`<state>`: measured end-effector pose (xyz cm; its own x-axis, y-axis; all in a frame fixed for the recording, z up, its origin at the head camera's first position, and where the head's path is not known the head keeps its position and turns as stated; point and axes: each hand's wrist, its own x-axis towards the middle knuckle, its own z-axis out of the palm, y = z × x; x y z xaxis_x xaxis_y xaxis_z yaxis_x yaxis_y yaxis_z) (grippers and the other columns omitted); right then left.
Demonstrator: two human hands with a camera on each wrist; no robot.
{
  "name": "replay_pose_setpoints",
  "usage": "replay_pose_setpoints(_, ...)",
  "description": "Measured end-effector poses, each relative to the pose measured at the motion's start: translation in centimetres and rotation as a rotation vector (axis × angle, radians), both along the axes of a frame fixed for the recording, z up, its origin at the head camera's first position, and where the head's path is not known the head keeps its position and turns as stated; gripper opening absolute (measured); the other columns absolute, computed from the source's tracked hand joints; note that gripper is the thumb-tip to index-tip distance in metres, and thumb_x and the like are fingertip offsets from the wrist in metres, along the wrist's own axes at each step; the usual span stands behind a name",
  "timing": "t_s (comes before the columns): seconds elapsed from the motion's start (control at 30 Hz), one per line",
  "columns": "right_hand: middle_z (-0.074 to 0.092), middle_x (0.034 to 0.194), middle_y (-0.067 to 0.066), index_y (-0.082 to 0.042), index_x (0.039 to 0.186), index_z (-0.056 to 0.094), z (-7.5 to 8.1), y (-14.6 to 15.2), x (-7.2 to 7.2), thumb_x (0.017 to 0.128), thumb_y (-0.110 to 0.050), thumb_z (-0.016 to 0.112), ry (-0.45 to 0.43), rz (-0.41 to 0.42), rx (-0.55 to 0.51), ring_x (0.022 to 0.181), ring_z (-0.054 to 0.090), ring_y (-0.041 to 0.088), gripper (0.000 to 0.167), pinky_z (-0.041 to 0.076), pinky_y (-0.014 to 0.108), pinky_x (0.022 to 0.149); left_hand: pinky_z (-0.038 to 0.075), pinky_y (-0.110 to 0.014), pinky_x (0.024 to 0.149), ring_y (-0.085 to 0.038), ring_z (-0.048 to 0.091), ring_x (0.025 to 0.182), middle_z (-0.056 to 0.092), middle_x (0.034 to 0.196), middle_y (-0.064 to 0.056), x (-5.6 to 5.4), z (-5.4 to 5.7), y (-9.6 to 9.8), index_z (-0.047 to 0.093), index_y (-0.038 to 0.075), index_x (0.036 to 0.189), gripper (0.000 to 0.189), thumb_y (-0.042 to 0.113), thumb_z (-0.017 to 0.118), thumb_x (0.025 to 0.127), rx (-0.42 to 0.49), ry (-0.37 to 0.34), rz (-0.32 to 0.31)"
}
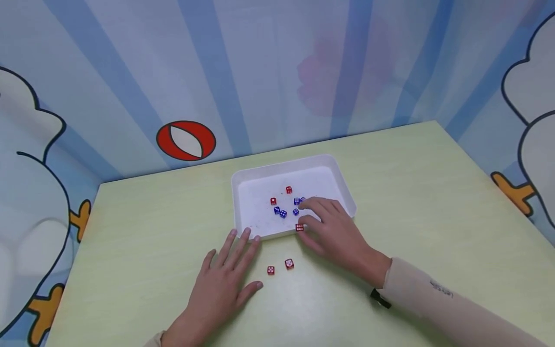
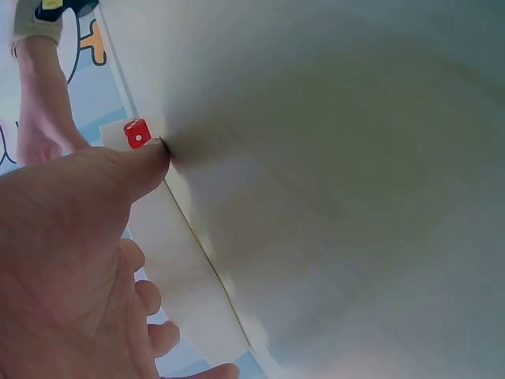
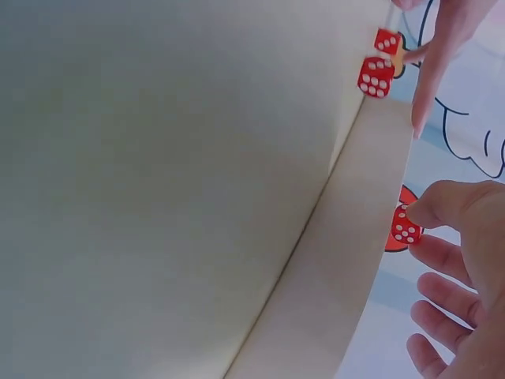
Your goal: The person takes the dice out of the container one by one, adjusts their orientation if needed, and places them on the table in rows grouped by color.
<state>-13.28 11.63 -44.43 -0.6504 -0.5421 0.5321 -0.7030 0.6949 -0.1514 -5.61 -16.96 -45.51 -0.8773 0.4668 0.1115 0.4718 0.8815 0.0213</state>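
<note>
My right hand (image 1: 336,236) pinches a red die (image 1: 299,227) between thumb and index finger, over the front rim of a white tray (image 1: 249,224). The right wrist view shows this die (image 3: 406,227) at the fingertips, the other fingers loosely bent. Inside the tray are two red dice, one farther back (image 1: 288,190) and one more to the left (image 1: 273,201), plus several blue dice (image 1: 283,214). My left hand (image 1: 218,289) lies spread out, fingertips at the tray's front left edge. Two red dice, one smaller (image 1: 270,270) and one larger (image 1: 289,263), sit on the table between the hands.
The pale green table (image 1: 433,193) meets a blue striped backdrop (image 1: 269,72) along its far edge. Cartoon clouds and a red-and-white oval (image 1: 186,140) are printed on the backdrop. A black strap (image 1: 380,298) shows under the right sleeve.
</note>
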Motion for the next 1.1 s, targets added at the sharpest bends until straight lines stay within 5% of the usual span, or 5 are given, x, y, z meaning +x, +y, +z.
replay_pose_setpoints(0.4,0.068,0.129,0.007,-0.015,0.093,0.076,-0.8,1.8,2.6,0.089,-0.02,0.084,-0.09,0.141,0.095,0.125,0.061,0.028,0.01,0.048,0.046,0.106,0.045,-0.063,0.111,-0.033,0.025,0.162,0.027,0.176,-0.005,0.1,0.3,0.2,0.034,0.021,0.168,0.086,0.055,0.069,0.098,0.002,-0.023,0.007)
replay_pose_setpoints(1.1,0.063,0.138,0.008,-0.015,0.103,0.076,-0.9,1.7,2.7,0.092,-0.026,0.084,-0.175,0.176,0.162,0.133,0.055,0.029,0.018,0.044,0.047,0.113,0.047,-0.063,0.109,-0.033,0.024,0.162,0.026,0.176,-0.005,0.0,0.1,0.0,0.033,0.021,0.168,0.086,0.055,0.069,0.098,0.014,-0.015,-0.001)
